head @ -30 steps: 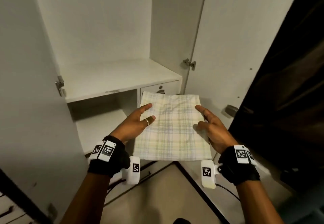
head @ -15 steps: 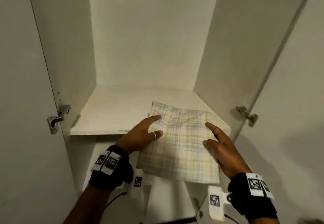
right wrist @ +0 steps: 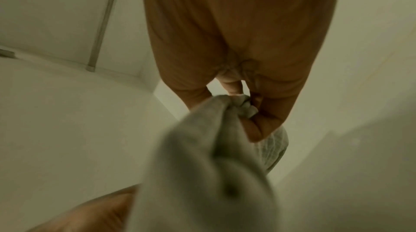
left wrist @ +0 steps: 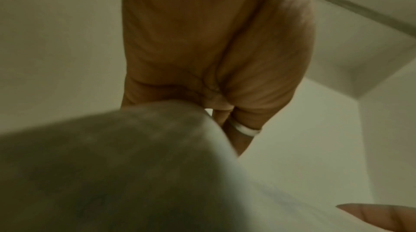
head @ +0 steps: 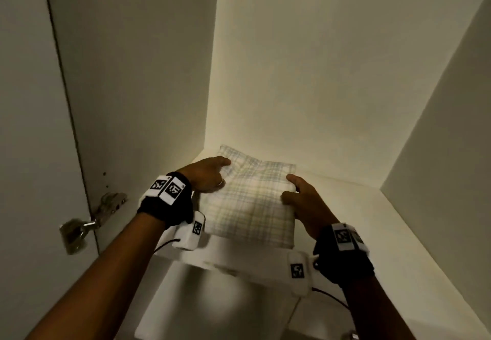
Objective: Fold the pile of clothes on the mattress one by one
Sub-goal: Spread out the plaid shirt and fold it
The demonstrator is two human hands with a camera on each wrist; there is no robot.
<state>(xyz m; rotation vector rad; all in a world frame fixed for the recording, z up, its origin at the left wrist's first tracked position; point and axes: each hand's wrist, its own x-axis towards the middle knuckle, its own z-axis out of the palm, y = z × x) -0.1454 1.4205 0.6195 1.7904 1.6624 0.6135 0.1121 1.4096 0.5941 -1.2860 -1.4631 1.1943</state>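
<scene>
Both hands clasp the folded cloth on the shelf: left hand and right hand thumbs on top, fingers tucked under its edges.

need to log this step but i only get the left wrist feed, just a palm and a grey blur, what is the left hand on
observer: head view shows the left hand holding the left edge of a folded plaid garment.
operator: is it on anything or in the air
observer: it's inside a cupboard, low over a white shelf, close to the left wall. i can't tell if it's fully set down.
operator: and the other side
observer: right wrist view shows the right hand with its grip pinched on bunched fabric at the garment's right edge.
</scene>
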